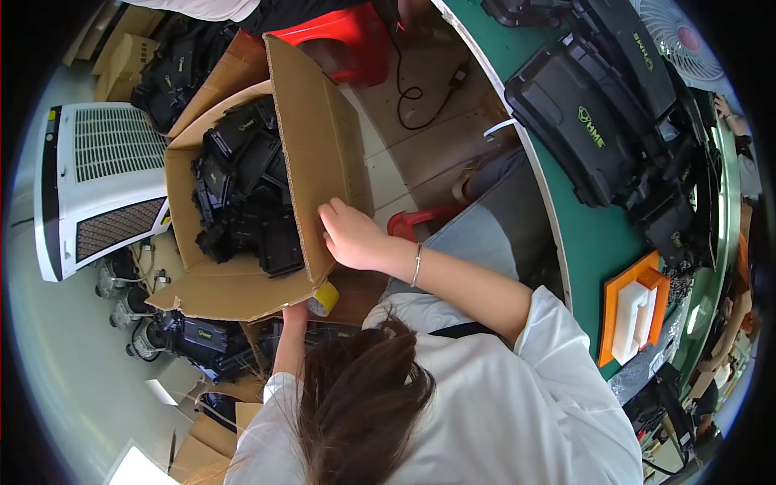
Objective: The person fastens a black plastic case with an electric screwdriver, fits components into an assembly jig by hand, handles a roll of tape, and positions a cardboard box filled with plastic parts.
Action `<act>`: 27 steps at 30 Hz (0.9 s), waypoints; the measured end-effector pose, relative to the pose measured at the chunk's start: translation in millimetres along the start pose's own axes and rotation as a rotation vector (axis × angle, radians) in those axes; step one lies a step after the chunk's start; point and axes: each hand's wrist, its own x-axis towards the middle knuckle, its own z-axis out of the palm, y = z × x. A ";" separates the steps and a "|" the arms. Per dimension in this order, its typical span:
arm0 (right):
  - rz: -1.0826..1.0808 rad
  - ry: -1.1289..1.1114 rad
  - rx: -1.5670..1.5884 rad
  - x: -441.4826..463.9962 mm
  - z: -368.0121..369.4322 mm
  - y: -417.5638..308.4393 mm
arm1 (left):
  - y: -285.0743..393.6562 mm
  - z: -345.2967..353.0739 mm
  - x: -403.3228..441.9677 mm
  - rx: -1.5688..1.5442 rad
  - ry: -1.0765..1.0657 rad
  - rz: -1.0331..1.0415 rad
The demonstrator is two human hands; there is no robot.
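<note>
An upright cardboard box (336,153) stands open in front of me, its flaps spread. Inside lies a jumbled pile of black plastic cases (242,182), some with green markings. My right hand (354,234) is at the box's right side, fingers curled in against the cardboard; whatever they may hold is hidden. My left hand (296,311) reaches beneath the near flap (234,297), which covers its fingers. Right beside it shows a roll of yellow tape (325,299); I cannot tell whether the left hand grips it.
A green-topped table (578,234) on the right bears large black cases (574,121) and an orange-and-white block (634,311). A white machine with a grille (113,182) stands left. Red stools (347,44) and a black cable (412,93) are beyond the box.
</note>
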 end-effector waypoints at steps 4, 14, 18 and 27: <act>0.005 -0.006 0.039 -22.8 12.3 3.6 | -6.6 -2.8 -0.5 -0.441 -0.050 -0.199; 0.030 -0.071 0.032 -26.8 20.4 -7.5 | 8.8 -41.8 -19.3 -0.460 -0.021 -0.436; 0.016 -0.045 -0.017 -26.7 21.5 -7.0 | -27.1 -65.1 -19.7 -0.613 -0.001 -0.551; 0.032 -0.029 -0.010 -33.4 21.1 -6.8 | -7.3 -94.9 -11.4 -0.374 0.322 -0.472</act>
